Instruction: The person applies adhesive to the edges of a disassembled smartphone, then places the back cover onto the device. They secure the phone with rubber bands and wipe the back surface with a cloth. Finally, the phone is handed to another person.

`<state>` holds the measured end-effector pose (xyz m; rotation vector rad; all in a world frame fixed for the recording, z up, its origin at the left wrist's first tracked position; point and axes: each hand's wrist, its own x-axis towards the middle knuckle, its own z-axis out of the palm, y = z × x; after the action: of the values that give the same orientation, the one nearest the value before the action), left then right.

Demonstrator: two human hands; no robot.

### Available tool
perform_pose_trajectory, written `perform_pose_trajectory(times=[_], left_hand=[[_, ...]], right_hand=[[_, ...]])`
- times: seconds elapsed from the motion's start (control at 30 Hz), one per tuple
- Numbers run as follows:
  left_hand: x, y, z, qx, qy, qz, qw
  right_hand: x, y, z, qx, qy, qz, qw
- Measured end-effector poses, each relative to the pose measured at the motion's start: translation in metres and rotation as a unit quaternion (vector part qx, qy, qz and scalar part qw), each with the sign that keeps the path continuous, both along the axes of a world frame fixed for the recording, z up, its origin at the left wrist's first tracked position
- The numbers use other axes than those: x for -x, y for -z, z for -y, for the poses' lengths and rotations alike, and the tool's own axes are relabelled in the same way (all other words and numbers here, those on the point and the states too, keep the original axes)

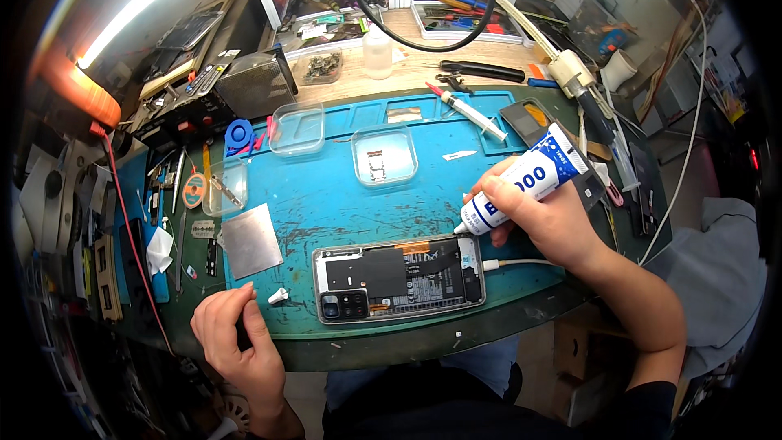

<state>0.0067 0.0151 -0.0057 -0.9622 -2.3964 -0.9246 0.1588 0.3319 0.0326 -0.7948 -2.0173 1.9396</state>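
My right hand [542, 208] grips a white and blue glue tube [529, 175], tilted with its nozzle pointing down to the left. The nozzle tip is at the upper right edge of an opened phone [399, 281], and I cannot tell whether it touches. The phone lies without its back cover, its black battery, flex cables and camera block showing. A white cable [517, 261] meets its right end. My left hand [236, 338] is at the mat's front left, fingers loosely bent, thumb apart, holding nothing. Just right of it lies a small white cap [278, 296].
A metal plate [252, 240] lies left of the phone on the blue mat [326, 204]. Behind are clear plastic boxes [384, 155], a syringe [474, 116] and a bottle [377, 53]. A black ring [423, 47] hangs over the back; tools crowd both sides.
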Motion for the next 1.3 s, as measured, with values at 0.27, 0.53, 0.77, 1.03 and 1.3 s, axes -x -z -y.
perform_pose_trajectory(times=[0.27,0.53,0.77,1.03,1.3], left_hand=[[0.000,0.001,0.001,-0.002,0.000,-0.001,1.000],[0.000,0.001,0.000,-0.001,-0.001,0.000,1.000],[0.000,0.001,0.001,0.002,-0.003,-0.006,1.000],[0.000,0.002,0.001,0.000,-0.003,-0.006,1.000],[0.000,0.002,0.000,0.005,-0.002,-0.010,1.000]], right_hand=[[-0.003,-0.001,-0.001,-0.004,0.010,0.006,1.000],[-0.005,0.000,-0.004,-0.008,0.010,0.002,1.000],[-0.007,-0.003,-0.002,-0.013,0.026,0.006,1.000],[-0.011,-0.003,-0.005,-0.011,0.026,0.009,1.000],[-0.014,-0.003,-0.007,-0.014,0.027,0.012,0.999]])
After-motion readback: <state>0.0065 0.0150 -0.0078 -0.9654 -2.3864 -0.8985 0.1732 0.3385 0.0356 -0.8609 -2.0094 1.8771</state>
